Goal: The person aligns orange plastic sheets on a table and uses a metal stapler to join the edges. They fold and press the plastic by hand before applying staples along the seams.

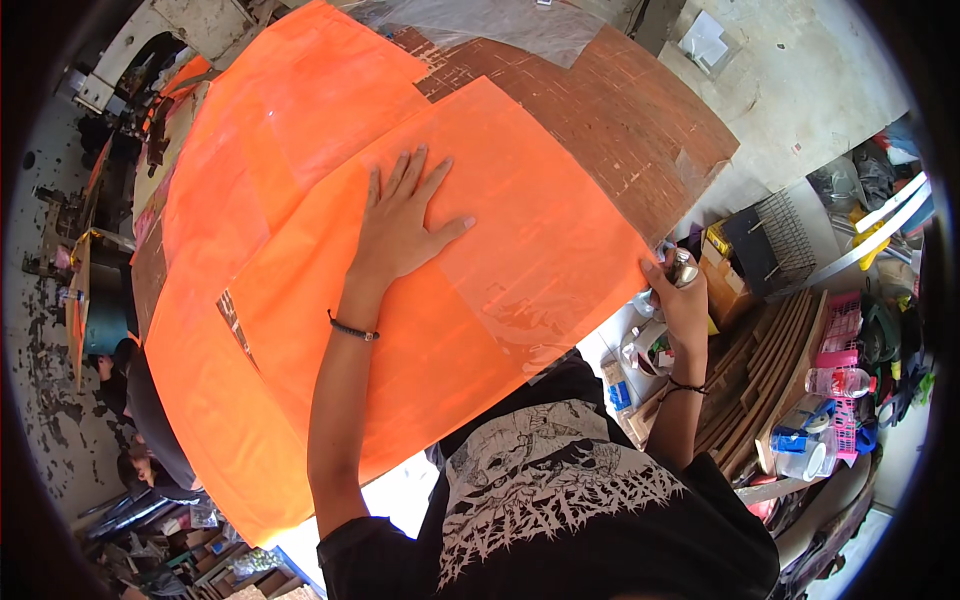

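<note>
Bright orange fabric (400, 350) lies in overlapping layers across a brown wooden tabletop (600, 110). A clear plastic sheet (530, 300) seems to cover part of the top layer, with shine and wrinkles near its front edge. My left hand (402, 225) presses flat on the fabric, fingers spread. At the fabric's right corner, my right hand (682, 305) is closed around a small shiny metal object (684, 268) whose kind I cannot make out. Its thumb touches the corner of the orange fabric. The fingers underneath are partly hidden.
Thin wooden boards (765, 370) stand stacked at right, near a black wire rack (785, 240) and pink plastic baskets (845, 380). A clear bottle (840, 382) lies there. Clear film (500, 25) covers the table's far edge. Another person's dark sleeve (160, 420) shows at left.
</note>
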`<state>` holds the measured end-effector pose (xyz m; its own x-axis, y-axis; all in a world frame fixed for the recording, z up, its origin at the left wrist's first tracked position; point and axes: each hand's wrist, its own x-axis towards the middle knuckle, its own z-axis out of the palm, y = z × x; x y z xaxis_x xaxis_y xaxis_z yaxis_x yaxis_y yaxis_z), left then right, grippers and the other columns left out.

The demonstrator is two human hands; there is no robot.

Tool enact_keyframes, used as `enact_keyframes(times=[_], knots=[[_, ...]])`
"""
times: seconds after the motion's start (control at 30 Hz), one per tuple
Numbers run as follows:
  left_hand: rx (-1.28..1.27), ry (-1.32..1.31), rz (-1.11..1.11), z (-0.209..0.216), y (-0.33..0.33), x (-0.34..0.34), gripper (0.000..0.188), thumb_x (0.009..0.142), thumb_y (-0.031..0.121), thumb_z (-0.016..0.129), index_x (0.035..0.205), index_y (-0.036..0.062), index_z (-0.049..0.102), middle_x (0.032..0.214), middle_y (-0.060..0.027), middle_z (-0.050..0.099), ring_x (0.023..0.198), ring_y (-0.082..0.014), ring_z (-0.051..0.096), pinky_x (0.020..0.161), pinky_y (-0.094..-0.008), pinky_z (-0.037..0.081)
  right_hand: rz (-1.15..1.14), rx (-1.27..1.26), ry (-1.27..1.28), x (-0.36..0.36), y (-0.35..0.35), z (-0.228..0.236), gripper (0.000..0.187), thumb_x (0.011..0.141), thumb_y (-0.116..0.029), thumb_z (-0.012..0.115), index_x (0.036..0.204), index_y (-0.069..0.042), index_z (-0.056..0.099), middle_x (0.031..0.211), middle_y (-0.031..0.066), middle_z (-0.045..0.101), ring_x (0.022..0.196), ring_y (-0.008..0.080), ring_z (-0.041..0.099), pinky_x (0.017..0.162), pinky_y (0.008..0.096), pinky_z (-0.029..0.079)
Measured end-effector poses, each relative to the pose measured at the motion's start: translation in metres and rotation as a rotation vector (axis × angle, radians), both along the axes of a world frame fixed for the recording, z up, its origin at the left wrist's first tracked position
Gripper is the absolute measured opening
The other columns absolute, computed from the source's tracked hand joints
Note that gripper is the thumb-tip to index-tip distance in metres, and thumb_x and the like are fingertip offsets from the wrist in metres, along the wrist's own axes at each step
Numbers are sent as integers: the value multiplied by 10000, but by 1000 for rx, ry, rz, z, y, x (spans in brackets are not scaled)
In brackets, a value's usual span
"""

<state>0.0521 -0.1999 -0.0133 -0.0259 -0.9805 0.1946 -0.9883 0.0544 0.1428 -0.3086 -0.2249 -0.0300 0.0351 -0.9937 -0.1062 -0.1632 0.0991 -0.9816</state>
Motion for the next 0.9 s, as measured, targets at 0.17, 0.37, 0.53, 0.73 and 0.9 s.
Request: enact_keyframes(times=[0.17, 0.37, 0.53, 0.73, 0.9], knots=[[-24, 4, -9, -1, 0, -1, 779, 825, 626, 532, 1442, 187, 352, 1531, -134, 223, 1429, -276, 160, 1163, -474, 8, -1, 75, -84, -3, 2, 4, 248, 832, -132, 717, 809, -108, 471, 635, -37, 507, 502, 32, 443, 456, 192, 344], [-8, 21, -43, 1, 3, 2, 776, 817, 606, 561, 1438, 187, 360, 1535, -123, 218, 1429, -284, 158, 1164, -475, 34, 85, 81, -132, -11, 14, 4, 304, 797, -87, 738, 857, -95, 440, 654, 5, 538, 538, 74, 535, 458, 204, 381], [76, 17, -64, 9, 18, -5, 798, 811, 614, 562, 1443, 176, 349, 1539, -121, 205, 1431, -295, 137, 1166, -479, 37, 180, 153, -166, -26, 29, 7, 319, 786, -97, 762, 829, -95, 445, 642, -2, 542, 547, 80, 569, 459, 206, 394], [103, 14, -26, 14, 30, -9, 812, 811, 626, 552, 1449, 172, 336, 1551, -112, 163, 1440, -287, 86, 1168, -479, 39, 194, 218, -192, -37, 26, -2, 296, 804, -102, 743, 798, -99, 447, 612, -40, 491, 490, 41, 480, 412, 183, 325], [109, 17, -14, 14, 27, 0, 811, 804, 636, 553, 1448, 193, 338, 1553, -100, 162, 1441, -280, 84, 1170, -470, 49, 156, 149, -162, -28, 22, -11, 267, 832, -73, 700, 782, -111, 440, 628, -42, 485, 474, 24, 414, 412, 187, 299]])
